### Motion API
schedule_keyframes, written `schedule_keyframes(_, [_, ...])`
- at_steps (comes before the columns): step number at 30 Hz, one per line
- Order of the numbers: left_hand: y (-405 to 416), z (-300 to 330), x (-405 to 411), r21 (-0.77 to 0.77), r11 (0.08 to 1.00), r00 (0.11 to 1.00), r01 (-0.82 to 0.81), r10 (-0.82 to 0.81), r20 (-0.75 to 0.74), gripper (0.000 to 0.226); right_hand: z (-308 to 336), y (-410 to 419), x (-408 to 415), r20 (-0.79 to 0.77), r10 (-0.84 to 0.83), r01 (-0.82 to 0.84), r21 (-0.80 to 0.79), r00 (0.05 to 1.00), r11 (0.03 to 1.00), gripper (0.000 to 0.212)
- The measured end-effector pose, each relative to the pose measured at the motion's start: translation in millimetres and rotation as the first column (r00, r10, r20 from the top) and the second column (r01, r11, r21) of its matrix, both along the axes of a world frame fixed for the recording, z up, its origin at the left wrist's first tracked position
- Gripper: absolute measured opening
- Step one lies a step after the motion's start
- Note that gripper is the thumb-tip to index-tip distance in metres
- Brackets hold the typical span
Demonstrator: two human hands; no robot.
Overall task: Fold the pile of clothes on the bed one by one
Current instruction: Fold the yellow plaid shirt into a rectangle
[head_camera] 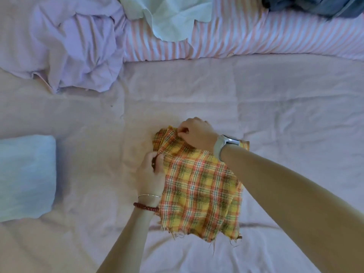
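Observation:
A yellow and orange plaid cloth with frayed edges lies on the pale pink bed cover, in the lower middle of the head view. My left hand pinches its left edge near the top corner. My right hand, with a grey watch on the wrist, pinches the bunched far edge. A crumpled lilac garment lies at the far left, a pale mint garment behind it, and a dark blue garment at the far right corner.
A pink-and-white striped bolster or duvet roll runs along the far side of the bed. A light blue folded piece lies at the left edge. Bare bed cover stretches to the right of the plaid cloth.

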State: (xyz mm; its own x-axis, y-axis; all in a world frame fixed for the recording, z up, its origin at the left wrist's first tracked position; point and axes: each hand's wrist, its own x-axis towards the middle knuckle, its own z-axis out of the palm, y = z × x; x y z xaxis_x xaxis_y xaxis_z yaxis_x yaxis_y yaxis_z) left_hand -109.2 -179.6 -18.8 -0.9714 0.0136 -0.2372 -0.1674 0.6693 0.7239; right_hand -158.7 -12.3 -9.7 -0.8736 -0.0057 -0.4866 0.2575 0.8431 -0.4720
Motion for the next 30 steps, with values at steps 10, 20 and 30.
schedule_keyframes(10, [-7, -3, 2, 0.057, 0.998, 1.0, -0.015, 0.014, 0.013, 0.02, 0, -13, -25, 0.075, 0.123, -0.124, -0.003, 0.989, 0.992, 0.021])
schedule_keyframes(20, [-11, -2, 15, 0.036, 0.998, 0.99, 0.049, -0.053, 0.132, 0.02, 5, -18, -37, -0.134, -0.006, 0.009, 0.024, 0.991, 1.0, 0.027])
schedule_keyframes(30, [-14, -2, -1, -0.011, 0.998, 0.976, -0.068, 0.069, 0.206, 0.02, -3, -27, 68, -0.669, -0.042, 0.135, 0.087, 0.742, 0.987, 0.038])
